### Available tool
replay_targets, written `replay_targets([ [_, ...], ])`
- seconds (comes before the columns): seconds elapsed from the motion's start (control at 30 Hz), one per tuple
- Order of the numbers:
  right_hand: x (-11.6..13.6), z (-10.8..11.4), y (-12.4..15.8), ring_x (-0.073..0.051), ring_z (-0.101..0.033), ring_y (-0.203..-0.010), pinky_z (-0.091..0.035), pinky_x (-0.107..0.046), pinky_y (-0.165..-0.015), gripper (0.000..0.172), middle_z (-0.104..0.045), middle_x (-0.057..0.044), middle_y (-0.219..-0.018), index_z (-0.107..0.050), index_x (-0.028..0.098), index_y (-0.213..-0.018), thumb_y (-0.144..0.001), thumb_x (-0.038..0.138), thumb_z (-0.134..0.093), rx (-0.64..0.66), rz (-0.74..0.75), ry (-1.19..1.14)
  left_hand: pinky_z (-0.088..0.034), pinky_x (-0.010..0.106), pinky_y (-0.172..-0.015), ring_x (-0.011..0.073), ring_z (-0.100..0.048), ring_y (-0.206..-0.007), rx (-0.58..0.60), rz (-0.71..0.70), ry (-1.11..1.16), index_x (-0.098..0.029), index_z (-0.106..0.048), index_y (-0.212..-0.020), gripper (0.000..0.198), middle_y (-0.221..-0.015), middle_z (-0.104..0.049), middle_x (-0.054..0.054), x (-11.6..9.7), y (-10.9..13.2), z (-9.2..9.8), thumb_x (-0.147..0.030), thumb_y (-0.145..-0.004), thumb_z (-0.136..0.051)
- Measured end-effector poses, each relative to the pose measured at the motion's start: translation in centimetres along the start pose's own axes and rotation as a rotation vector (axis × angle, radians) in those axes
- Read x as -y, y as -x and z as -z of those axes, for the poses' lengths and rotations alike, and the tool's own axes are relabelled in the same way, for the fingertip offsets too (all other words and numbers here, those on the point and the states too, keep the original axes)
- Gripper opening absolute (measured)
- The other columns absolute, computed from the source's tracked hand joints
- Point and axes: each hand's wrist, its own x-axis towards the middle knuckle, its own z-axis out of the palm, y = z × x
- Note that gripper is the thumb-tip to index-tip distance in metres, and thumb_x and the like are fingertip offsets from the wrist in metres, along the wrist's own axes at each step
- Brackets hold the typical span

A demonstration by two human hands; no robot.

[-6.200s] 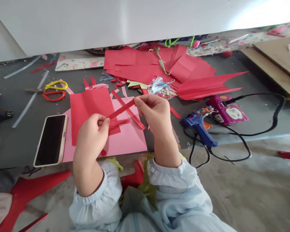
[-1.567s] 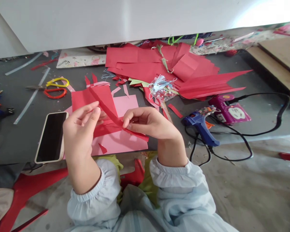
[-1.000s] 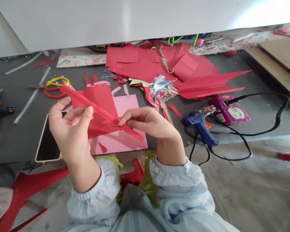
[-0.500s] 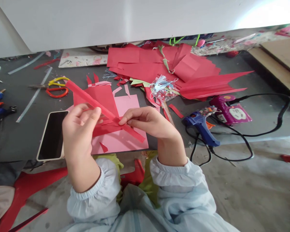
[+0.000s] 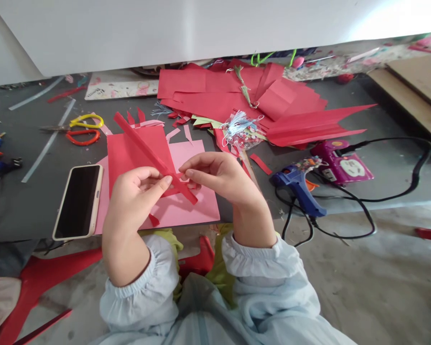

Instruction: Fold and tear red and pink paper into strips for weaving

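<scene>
A long, narrow red paper strip (image 5: 143, 143) slants across the middle, above the red and pink sheets. My left hand (image 5: 134, 199) is closed on it, thumb on top near its lower half. My right hand (image 5: 219, 177) is pinched at the strip's right side, where a short red bit seems to run to the fingertips. Under the hands lie a red paper sheet (image 5: 138, 153) and a larger pink sheet (image 5: 197, 211). A small red scrap (image 5: 153, 220) rests on the pink paper below my left fingers.
To the left are a phone (image 5: 77, 201) and scissors (image 5: 84, 129) with yellow and red handles. Red papers (image 5: 215, 103) pile up behind, with a pale blue tassel (image 5: 239, 123). A blue glue gun (image 5: 301, 189), its cable and a purple box (image 5: 345, 163) stand right.
My left hand has moved right and slightly down along the strip, closer to my right hand. The strip has tilted steeper and its lower end has shifted left.
</scene>
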Motion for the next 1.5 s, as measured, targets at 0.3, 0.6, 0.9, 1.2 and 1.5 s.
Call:
replay_targets([
  [0.3,0.3,-1.0,-0.5,-0.007,-0.055,-0.054,-0.046,-0.022,-0.052,0.009,-0.064,0.002,-0.061,-0.068,0.014,-0.074,-0.072,0.022,-0.072,0.012,-0.005,0.058,-0.053,0.025,-0.06,0.0183,-0.067,-0.066,0.079,-0.03,-0.09,-0.019,-0.071,-0.07,0.023,-0.068,-0.072,0.005,-0.5,0.0,-0.1,-0.04,-0.072,-0.079],
  [0.6,0.1,-1.1,-0.6,-0.007,-0.05,-0.056,-0.041,-0.022,-0.054,0.008,-0.06,0.003,-0.06,-0.066,0.014,-0.07,-0.07,0.021,-0.068,0.021,0.011,0.162,-0.051,0.024,-0.058,0.017,-0.066,-0.064,0.083,-0.056,-0.172,-0.019,-0.067,-0.069,0.018,-0.065,-0.069,0.002,-0.9,0.1,-0.2,-0.034,-0.074,-0.075],
  [0.9,-0.6,-1.3,-0.6,-0.009,-0.054,-0.061,-0.044,-0.023,-0.059,0.005,-0.063,0.001,-0.064,-0.066,0.015,-0.069,-0.069,0.019,-0.065,-0.02,0.038,0.204,-0.047,0.024,-0.055,0.0167,-0.064,-0.062,0.043,-0.054,-0.244,-0.019,-0.066,-0.067,0.02,-0.062,-0.067,0.001,-1.0,0.1,-0.4,-0.036,-0.075,-0.073],
  [1.2,-0.3,-1.9,-0.5,-0.008,-0.046,-0.057,-0.037,-0.023,-0.054,0.008,-0.053,0.004,-0.059,-0.059,0.017,-0.063,-0.065,0.022,-0.065,-0.041,0.051,0.238,-0.039,0.023,-0.052,0.0134,-0.054,-0.056,0.054,-0.08,-0.294,-0.02,-0.06,-0.062,0.017,-0.058,-0.06,-0.001,-1.2,0.1,-0.6,-0.031,-0.072,-0.069],
  [1.5,0.1,-2.4,-0.3,-0.007,-0.04,-0.056,-0.033,-0.023,-0.053,0.011,-0.048,0.005,-0.056,-0.056,0.017,-0.059,-0.062,0.022,-0.064,-0.077,0.013,0.235,-0.038,0.022,-0.053,0.0105,-0.05,-0.056,0.094,-0.112,-0.279,-0.019,-0.057,-0.062,0.019,-0.058,-0.055,-0.003,-1.1,0.1,-0.5,-0.03,-0.074,-0.067],
])
